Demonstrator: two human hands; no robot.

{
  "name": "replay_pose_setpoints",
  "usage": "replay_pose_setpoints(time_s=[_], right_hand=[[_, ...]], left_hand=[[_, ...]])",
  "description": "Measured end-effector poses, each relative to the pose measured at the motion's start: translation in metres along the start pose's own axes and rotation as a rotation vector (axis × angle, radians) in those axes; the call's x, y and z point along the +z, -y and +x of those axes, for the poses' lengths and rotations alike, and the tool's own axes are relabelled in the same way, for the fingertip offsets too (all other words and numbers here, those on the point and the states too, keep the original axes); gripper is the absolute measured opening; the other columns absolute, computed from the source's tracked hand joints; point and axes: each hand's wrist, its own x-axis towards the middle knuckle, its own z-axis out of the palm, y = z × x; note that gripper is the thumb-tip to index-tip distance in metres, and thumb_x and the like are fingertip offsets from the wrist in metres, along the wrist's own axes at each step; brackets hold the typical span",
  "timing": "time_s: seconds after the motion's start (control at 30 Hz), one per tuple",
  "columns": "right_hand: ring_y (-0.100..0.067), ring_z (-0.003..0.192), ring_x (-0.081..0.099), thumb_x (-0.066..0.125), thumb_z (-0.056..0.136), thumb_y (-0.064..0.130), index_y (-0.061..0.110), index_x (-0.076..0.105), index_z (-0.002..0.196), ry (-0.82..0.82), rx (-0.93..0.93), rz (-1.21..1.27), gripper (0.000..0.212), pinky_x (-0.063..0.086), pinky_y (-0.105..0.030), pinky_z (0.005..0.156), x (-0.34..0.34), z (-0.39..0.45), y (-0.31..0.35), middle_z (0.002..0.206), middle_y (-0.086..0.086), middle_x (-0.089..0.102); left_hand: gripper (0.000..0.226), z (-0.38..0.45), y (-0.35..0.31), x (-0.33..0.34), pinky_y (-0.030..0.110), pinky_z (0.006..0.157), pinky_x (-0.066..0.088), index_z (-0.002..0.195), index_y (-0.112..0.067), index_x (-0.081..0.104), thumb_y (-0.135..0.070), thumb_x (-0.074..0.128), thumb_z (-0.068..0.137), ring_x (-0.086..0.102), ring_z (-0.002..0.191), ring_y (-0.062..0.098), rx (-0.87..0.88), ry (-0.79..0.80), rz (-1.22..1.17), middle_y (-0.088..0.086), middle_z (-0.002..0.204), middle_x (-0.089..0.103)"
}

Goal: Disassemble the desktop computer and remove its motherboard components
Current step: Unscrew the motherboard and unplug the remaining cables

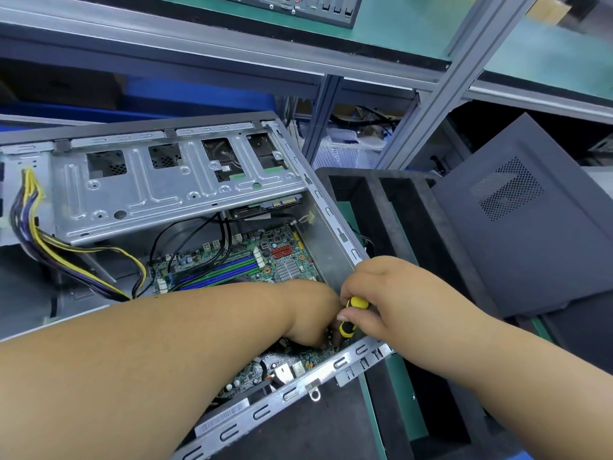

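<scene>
An open desktop case [331, 210] lies on its side, its green motherboard [285, 257] showing inside with blue and green memory slots. My right hand [388, 293] is shut on a yellow and black screwdriver [351, 317], which points down into the case near its right wall. My left hand [311, 317] reaches into the case beside the screwdriver tip; its fingers are curled down onto the board, and what they touch is hidden.
A silver drive cage [149, 187] spans the case top. A bundle of yellow, black and purple power cables [49, 247] hangs at left. The removed dark side panel [517, 220] leans at right over a black foam tray [391, 207]. Shelving rails run above.
</scene>
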Motion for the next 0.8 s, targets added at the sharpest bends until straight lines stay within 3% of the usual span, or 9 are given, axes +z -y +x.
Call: replay_pose_setpoints(time_s=[0.2,0.4,0.53,0.63,0.8], right_hand=[[-0.005,0.085,0.034,0.057,0.093,0.041,0.02,0.066,0.099,-0.018,-0.013,0.009,0.024,0.026,-0.016,0.075,-0.003,0.0,0.001,0.085,0.012,0.043],[-0.005,0.087,0.035,0.054,0.094,0.042,0.022,0.064,0.102,0.01,-0.019,0.002,0.024,0.028,-0.016,0.076,-0.002,0.0,0.001,0.089,0.01,0.046],[-0.007,0.092,0.04,0.054,0.094,0.041,0.024,0.063,0.105,0.059,-0.02,0.007,0.022,0.037,-0.021,0.079,-0.004,-0.001,0.004,0.092,0.011,0.045],[-0.006,0.095,0.044,0.051,0.095,0.039,0.029,0.06,0.111,0.122,-0.004,-0.004,0.021,0.039,-0.024,0.083,-0.01,-0.002,0.006,0.101,0.012,0.047],[-0.01,0.097,0.051,0.043,0.099,0.036,0.03,0.059,0.117,0.164,0.011,-0.051,0.025,0.04,-0.026,0.083,-0.013,-0.003,0.008,0.11,0.011,0.047]], left_hand=[[0.045,0.001,0.0,-0.001,0.024,0.045,0.025,0.052,-0.031,0.035,-0.024,0.065,0.085,0.032,0.049,0.001,-0.007,0.025,-0.014,-0.015,0.055,0.036],[0.041,0.003,-0.002,0.001,0.03,0.062,0.039,0.059,-0.025,0.035,-0.032,0.065,0.085,0.042,0.063,0.021,-0.058,0.046,0.005,-0.01,0.06,0.038],[0.016,0.004,-0.002,0.002,0.034,0.07,0.048,0.081,-0.023,0.053,-0.035,0.062,0.087,0.047,0.074,0.022,-0.023,0.066,0.019,-0.005,0.074,0.047],[0.016,0.006,0.0,0.004,0.034,0.077,0.05,0.093,-0.022,0.064,-0.037,0.062,0.088,0.046,0.076,0.02,0.001,0.071,0.02,-0.005,0.08,0.049],[0.018,0.006,0.0,0.003,0.034,0.076,0.052,0.075,-0.029,0.051,-0.036,0.064,0.085,0.047,0.073,0.022,-0.038,0.06,-0.003,-0.01,0.066,0.041]])
